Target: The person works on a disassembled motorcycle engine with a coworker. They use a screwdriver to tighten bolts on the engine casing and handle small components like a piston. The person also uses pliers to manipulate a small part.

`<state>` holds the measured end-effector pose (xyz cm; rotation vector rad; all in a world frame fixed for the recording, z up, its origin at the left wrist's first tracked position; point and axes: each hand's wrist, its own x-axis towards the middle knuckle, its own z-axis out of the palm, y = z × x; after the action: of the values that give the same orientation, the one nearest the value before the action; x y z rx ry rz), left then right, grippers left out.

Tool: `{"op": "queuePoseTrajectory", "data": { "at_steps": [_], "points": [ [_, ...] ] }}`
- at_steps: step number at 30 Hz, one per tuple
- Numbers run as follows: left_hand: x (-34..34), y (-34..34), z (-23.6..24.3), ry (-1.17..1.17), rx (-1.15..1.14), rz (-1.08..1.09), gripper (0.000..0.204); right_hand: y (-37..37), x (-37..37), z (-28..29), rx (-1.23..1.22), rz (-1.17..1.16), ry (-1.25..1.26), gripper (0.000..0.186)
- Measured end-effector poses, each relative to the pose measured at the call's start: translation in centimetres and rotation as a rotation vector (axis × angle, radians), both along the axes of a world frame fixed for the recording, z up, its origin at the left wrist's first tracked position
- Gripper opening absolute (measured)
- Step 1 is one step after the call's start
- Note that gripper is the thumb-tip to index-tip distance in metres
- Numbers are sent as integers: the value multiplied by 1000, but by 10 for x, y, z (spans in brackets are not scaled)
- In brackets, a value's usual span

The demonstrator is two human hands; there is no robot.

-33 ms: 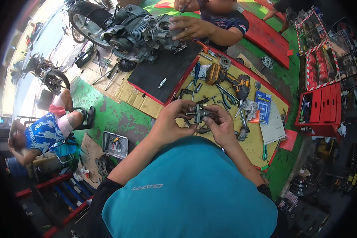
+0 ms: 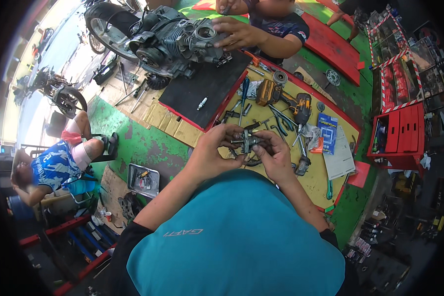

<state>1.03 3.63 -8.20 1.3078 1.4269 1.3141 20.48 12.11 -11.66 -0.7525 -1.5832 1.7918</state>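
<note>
Between my two hands is a small grey metal mechanical part (image 2: 247, 142) with a short pin or stem sticking out to its left; its exact kind cannot be made out. My left hand (image 2: 216, 152) pinches it from the left, thumb below and fingers above. From the other side, my right hand (image 2: 274, 154) grips it with thumb and fingertips. Both hold it above the near part of a yellow worktop (image 2: 301, 195). Just beyond lie pliers (image 2: 282, 123), a T-shaped tool (image 2: 260, 123) and a blue-handled screwdriver (image 2: 244, 91).
A yellow-black cordless impact driver (image 2: 286, 101) and a blue packet (image 2: 327, 133) lie to the right. Past the black mat (image 2: 202, 91) with its spark plug (image 2: 202, 103), a co-worker's hand (image 2: 239, 33) touches a motorcycle engine (image 2: 177, 42). A metal tray (image 2: 155, 190) sits left, near a seated person (image 2: 49, 165).
The co-worker's hand at the engine has shifted slightly to the right. My hands and the metal part have not visibly moved.
</note>
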Motion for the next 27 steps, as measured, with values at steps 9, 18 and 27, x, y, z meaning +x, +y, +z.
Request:
{"op": "queuePoseTrajectory", "data": {
  "at_steps": [9,18,27],
  "points": [
    [-5,6,1,152,64,-2,58,3,-4,4,-44,10,-26,27],
    [-3,5,-9,-100,-5,-8,60,2,-3,4,60,-12,-24,26],
    [0,4,-9,-167,-23,-41,61,-1,-3,13,164,-32,-98,27]
  ]
}}
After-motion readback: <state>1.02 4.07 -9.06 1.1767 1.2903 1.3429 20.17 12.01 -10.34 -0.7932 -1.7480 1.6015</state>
